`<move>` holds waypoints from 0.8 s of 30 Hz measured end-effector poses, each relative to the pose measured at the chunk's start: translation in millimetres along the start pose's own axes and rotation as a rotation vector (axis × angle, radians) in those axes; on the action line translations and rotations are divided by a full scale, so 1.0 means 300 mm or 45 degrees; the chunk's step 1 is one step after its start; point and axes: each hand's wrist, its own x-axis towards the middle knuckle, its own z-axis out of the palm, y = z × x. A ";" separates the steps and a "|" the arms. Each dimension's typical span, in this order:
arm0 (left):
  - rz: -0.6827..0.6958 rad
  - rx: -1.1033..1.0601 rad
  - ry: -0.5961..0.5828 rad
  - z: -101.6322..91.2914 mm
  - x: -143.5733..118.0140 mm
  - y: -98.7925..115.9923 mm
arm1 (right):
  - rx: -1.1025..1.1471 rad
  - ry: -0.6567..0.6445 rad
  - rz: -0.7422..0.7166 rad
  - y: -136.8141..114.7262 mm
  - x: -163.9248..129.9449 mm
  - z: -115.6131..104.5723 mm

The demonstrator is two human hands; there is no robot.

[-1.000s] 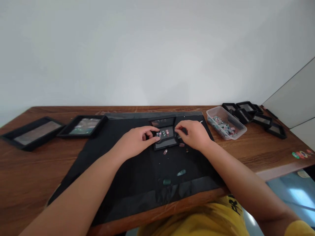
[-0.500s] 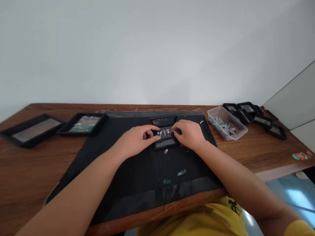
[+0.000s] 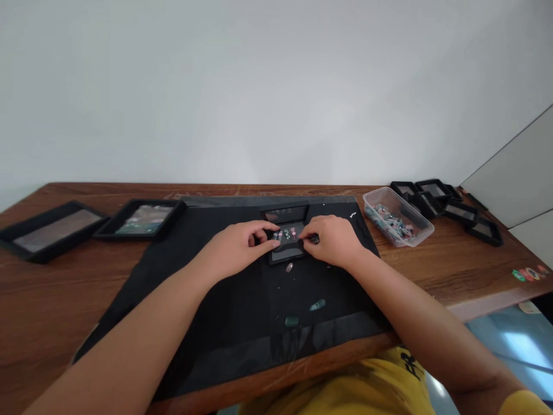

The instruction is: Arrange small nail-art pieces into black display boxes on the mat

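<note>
1. Hands meet at a small black display box (image 3: 288, 249) lying open on the black mat (image 3: 207, 305), its lid (image 3: 286, 214) just behind
2. Left hand (image 3: 235, 248) pinches the box's left edge between thumb and fingers
3. Right hand (image 3: 330, 239) touches the right edge; whether its grip holds anything cannot be told
4. Small coloured stones (image 3: 286, 233) sit inside the box
5. Loose stones (image 3: 317, 304) lie nearer on the mat; a clear tub (image 3: 400, 230) stands on the worktop (image 3: 43, 300)
</note>
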 end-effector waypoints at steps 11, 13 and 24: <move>0.017 0.017 0.030 0.005 0.000 -0.002 | 0.160 0.210 -0.019 0.016 0.016 0.035; 0.008 0.012 0.020 0.004 -0.001 -0.001 | 0.159 0.205 -0.011 0.013 0.014 0.034; 0.015 0.011 0.026 0.002 -0.002 -0.009 | 0.142 0.166 0.029 -0.003 0.002 0.030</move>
